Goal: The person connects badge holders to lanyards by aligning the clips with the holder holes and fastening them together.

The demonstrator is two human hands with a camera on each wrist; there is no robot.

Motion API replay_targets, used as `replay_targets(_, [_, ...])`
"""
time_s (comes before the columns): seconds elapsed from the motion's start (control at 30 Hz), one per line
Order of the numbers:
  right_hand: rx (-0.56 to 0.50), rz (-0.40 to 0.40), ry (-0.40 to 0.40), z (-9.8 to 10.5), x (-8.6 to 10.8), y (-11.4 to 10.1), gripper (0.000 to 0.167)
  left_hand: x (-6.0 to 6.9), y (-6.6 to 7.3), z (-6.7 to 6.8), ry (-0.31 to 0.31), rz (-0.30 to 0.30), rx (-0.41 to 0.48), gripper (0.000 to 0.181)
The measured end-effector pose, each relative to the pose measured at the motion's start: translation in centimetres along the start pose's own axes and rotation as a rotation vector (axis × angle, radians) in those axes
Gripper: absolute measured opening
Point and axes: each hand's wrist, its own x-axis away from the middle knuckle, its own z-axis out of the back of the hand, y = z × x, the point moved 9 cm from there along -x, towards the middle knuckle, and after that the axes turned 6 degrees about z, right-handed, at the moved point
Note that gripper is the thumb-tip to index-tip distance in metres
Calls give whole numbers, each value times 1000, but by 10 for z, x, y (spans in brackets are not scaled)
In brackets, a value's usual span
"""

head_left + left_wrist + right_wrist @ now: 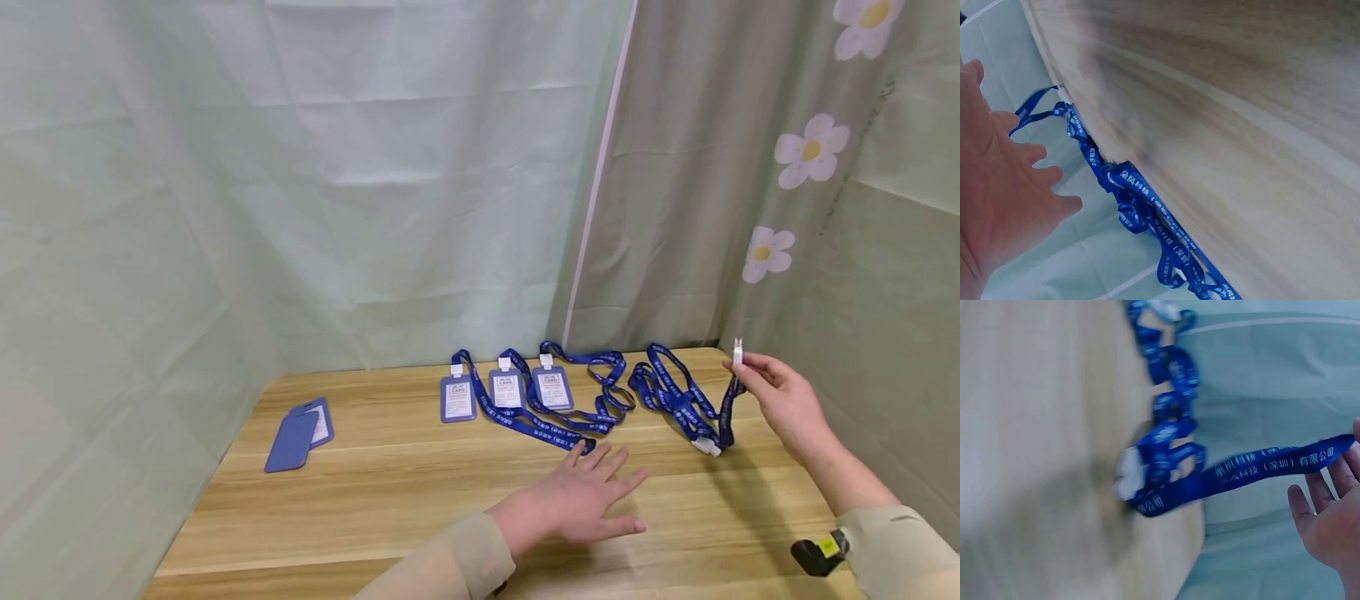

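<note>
My right hand (787, 404) pinches a blue lanyard (1247, 472) by its white clip (738, 353), lifting that end above the table's right side. The strap hangs down to a heap of blue lanyards (675, 400), where another white clip (707, 446) lies. Fingers spread, my left hand (577, 500) is over the middle of the table and holds nothing. Just beyond its fingertips is the looped end of a lanyard (543, 429). Three blue card holders with lanyards lie in a row: a left one (458, 398), a middle one (507, 390) and a right one (552, 389).
On the left of the wooden table (360, 508) lie two blue card holders without straps, the front one (291, 442) overlapping the rear one (324, 423). Pale curtains (375, 208) enclose the back and sides of the table.
</note>
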Motion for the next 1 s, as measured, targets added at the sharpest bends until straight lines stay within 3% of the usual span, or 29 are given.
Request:
replay_targets(0.17, [-260,16,98,17,-15,-21,19,1,1,4,-2,-2,9,72])
replay_targets(0.53, [-583,126,210,46,-39,-74,19,1,4,14,14,-6,-12,73])
replay_targets(0.77, [-802,226,378,80,-55,-118,28,3,6,23,43,-23,-8,74])
replay_targets(0.9, [-835,278,462,93,-55,-137,31,5,11,28,52,-41,-12,73])
replay_targets(1.0, [-625,269,431,87,-51,-140,30,8,12,23,53,-64,-34,74])
